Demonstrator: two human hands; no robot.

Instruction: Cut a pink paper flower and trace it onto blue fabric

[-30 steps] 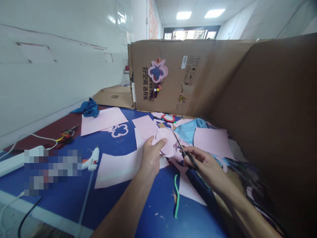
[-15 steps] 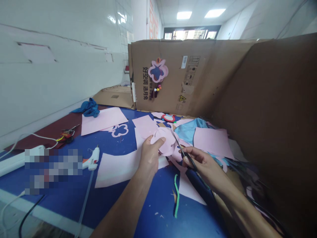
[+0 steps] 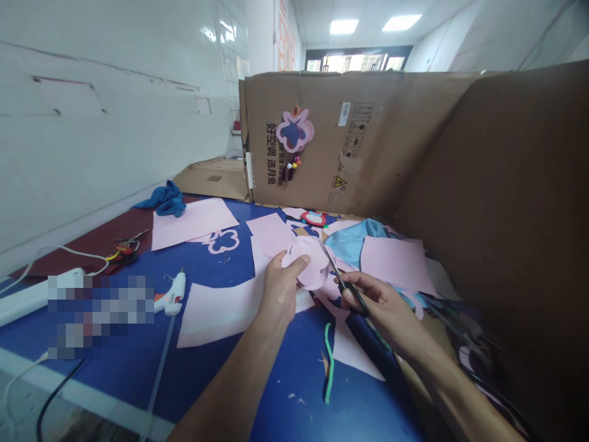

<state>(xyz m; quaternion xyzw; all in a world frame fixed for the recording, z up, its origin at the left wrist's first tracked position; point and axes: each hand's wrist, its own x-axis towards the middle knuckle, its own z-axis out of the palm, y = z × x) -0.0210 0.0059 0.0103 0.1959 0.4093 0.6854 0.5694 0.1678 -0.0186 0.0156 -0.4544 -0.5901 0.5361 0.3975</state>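
My left hand [image 3: 281, 285] pinches a rounded pink paper cutout [image 3: 311, 270] between thumb and fingers, holding it above the table. Black-handled scissors [image 3: 348, 291] are gripped in my right hand [image 3: 375, 299], their blades pointing up and away, against the cutout's right edge. Whether the blades are parted is hard to make out. Beneath the hands lie pink paper scraps and a pink sheet [image 3: 221, 313]. A green fuzzy stem [image 3: 328, 362] rests on the blue table [image 3: 285, 411] between my forearms.
At left are a white glue gun [image 3: 175, 293], a white power strip [image 3: 27, 301] with cords, and pliers [image 3: 123, 248]. A pink flower outline [image 3: 223, 241] lies farther back. Cardboard walls [image 3: 391, 135] bound the back and right. Light-blue cloth [image 3: 356, 240] sits beside another pink sheet [image 3: 396, 261].
The pink cutout tilts slightly in my left hand while the scissors stay at its right edge. Both hands keep nearly the same place; the view shifts a little.
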